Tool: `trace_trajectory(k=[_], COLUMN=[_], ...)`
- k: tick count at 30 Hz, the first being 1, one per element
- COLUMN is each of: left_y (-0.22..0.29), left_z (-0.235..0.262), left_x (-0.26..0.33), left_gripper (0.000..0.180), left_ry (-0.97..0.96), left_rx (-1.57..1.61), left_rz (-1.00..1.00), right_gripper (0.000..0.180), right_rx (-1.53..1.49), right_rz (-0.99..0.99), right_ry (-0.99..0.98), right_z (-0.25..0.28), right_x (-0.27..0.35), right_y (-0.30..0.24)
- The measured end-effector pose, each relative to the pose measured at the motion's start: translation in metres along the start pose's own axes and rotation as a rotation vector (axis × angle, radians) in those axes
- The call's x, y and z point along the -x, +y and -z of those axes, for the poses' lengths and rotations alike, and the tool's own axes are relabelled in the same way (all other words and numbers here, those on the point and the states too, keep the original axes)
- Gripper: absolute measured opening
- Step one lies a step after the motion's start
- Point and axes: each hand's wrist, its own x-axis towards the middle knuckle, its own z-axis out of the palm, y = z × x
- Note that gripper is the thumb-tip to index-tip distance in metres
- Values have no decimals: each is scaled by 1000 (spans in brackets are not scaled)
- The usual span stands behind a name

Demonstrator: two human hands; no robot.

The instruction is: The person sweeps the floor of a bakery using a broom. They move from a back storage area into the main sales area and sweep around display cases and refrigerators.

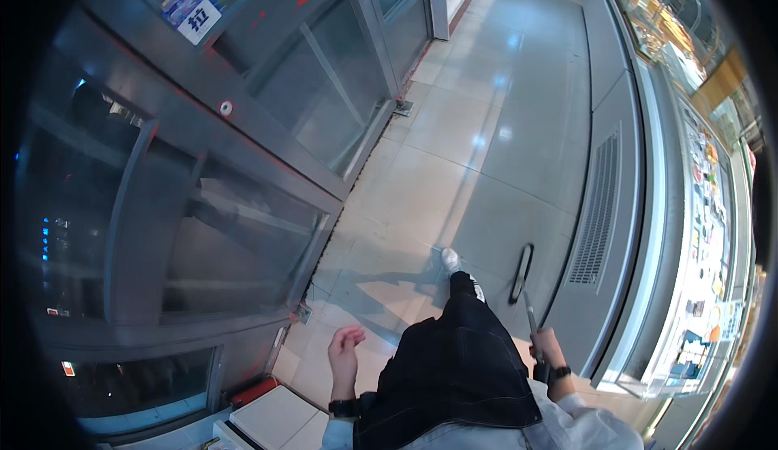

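Note:
My right hand (547, 346) is closed round the shaft of a long-handled floor tool (529, 311). Its narrow, dark-edged head (523, 273) rests on the tiles ahead of that hand, and the exact kind of tool cannot be told. My left hand (347, 351) hangs in the air on the left with its fingers loosely bent and nothing visible in it. Between my arms a dark apron (454, 377) covers my front, and one white shoe (450, 260) shows on the floor.
Metal-framed glass doors (275, 150) line the left side, with a door foot (403, 107) near the tiles. On the right runs a long display counter (604, 207) with a vented panel. A white box-like surface (279, 418) and a red cylinder (254, 392) lie at lower left.

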Motion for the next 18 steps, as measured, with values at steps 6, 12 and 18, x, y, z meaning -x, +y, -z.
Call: trace_trajectory(k=[6,12,18], left_y=[46,104,118], left_z=[-14,-57,-64], left_x=[-25,-35,-27], left_gripper=[19,26,24], left_ry=[303,319,445], left_rx=[12,-124,-126], left_rz=[103,237,407], right_gripper=[16,22,31], right_rx=[329,457,603], right_rz=[100,203,120], right_ry=[113,166,94], right_z=[69,82,41], right_x=[-221,-382,-422], right_y=[-170,-339,-439])
